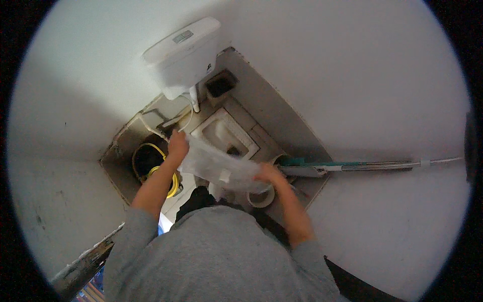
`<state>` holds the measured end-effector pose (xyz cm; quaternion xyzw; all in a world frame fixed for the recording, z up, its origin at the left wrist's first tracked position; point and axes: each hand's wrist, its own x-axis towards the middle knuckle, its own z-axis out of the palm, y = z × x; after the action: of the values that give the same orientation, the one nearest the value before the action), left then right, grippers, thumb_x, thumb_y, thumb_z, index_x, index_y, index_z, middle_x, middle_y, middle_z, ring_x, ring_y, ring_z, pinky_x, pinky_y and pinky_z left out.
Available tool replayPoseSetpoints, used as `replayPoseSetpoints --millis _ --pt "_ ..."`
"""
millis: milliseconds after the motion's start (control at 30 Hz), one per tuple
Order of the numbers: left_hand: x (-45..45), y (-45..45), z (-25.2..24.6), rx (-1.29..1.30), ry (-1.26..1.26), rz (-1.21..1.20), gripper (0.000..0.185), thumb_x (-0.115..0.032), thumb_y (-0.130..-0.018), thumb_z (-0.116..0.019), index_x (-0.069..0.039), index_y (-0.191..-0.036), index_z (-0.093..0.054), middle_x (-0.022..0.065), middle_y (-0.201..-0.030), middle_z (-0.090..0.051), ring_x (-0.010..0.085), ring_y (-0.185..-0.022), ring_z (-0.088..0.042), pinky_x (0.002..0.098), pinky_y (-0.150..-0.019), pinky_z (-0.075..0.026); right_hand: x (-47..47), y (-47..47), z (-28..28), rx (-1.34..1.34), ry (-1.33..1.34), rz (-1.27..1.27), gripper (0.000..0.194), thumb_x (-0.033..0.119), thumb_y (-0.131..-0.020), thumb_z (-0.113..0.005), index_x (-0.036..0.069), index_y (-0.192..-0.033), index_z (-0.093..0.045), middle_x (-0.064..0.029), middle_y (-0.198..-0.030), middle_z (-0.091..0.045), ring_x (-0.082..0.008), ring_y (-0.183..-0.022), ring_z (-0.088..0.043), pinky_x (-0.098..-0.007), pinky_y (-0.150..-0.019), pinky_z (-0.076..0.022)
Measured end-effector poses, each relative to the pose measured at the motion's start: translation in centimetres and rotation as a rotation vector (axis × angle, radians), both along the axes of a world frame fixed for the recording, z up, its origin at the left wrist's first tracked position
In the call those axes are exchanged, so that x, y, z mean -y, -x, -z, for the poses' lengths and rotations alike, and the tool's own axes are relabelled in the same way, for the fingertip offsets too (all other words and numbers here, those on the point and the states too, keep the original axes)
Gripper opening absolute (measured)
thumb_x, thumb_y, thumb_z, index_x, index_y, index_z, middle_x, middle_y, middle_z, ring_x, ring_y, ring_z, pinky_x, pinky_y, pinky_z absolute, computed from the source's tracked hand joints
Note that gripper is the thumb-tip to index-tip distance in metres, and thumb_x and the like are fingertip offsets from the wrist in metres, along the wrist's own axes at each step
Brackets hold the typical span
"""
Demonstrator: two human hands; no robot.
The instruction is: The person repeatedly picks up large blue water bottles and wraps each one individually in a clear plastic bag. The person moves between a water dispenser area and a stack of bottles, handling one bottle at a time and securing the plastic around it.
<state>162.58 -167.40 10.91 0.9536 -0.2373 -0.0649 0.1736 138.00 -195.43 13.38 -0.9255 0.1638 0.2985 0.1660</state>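
A translucent whitish sheet, seemingly a plastic bag (215,160), is stretched between my two hands in front of my body. My left hand (178,144) grips its upper left end. At its lower right end, the fingers of my right hand (268,173) are closed on the edge. The sheet is slightly blurred and bears a small pale patch. Beyond it, a squat toilet pan (226,134) is set in the floor, its near part hidden by the sheet. Below the right hand stands a round pale container (261,199), partly covered by the sheet.
A white cistern (185,56) hangs on the wall, with a thin white hose (191,113) below. A dark-mouthed bin (220,85) stands in the corner. On the left, a yellow hose (174,185) lies coiled at a dark bucket (145,160). Long rods (369,165) extend along the right wall.
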Motion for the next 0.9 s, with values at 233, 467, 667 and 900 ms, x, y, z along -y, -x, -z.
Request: replayPoseSetpoints --millis 233,467,667,900 --pt "6.9 -1.5 -2.9 0.400 0.856 0.285 0.025 -0.007 -0.080 -0.059 -0.005 -0.104 -0.054 0.0157 -0.106 -0.060 0.0347 -0.102 -0.058 0.0454 -0.078 -0.048 6.6 -1.4 -7.4 1.399 0.202 0.403 0.040 0.013 -0.080 -0.062 0.000 -0.118 -0.061 -0.0228 -0.111 -0.063 -0.0375 -0.100 -0.062 -0.0440 -0.087 -0.0505" --pt "4.1 0.1 6.1 -0.478 0.137 0.265 0.071 -0.033 -0.068 -0.081 -0.003 -0.126 -0.051 0.0183 -0.126 -0.057 0.0365 -0.114 -0.056 0.0430 -0.096 -0.044 4.1 2.8 5.2 0.095 0.091 0.623 0.047 0.025 -0.080 -0.065 -0.005 -0.116 -0.061 -0.0255 -0.117 -0.061 -0.0417 -0.108 -0.059 -0.0448 -0.091 -0.0485" --pt "4.7 -3.0 4.6 -0.242 0.091 0.290 0.065 -0.032 -0.065 -0.086 0.000 -0.113 -0.057 0.0211 -0.119 -0.059 0.0380 -0.109 -0.057 0.0438 -0.089 -0.048 7.4 -2.3 -1.7 0.394 -0.179 1.114 0.051 0.022 -0.077 -0.071 -0.001 -0.121 -0.058 -0.0199 -0.110 -0.064 -0.0314 -0.101 -0.064 -0.0426 -0.082 -0.0518" --pt "0.0 -2.3 9.7 -0.498 -0.132 -0.165 0.041 -0.036 -0.086 -0.065 -0.004 -0.111 -0.060 0.0161 -0.104 -0.063 0.0307 -0.103 -0.058 0.0430 -0.081 -0.051 0.6 -0.8 -10.3 0.397 -1.341 0.671 0.074 0.004 -0.066 -0.079 0.006 -0.132 -0.047 -0.0130 -0.123 -0.056 -0.0281 -0.097 -0.062 -0.0380 -0.080 -0.0522"
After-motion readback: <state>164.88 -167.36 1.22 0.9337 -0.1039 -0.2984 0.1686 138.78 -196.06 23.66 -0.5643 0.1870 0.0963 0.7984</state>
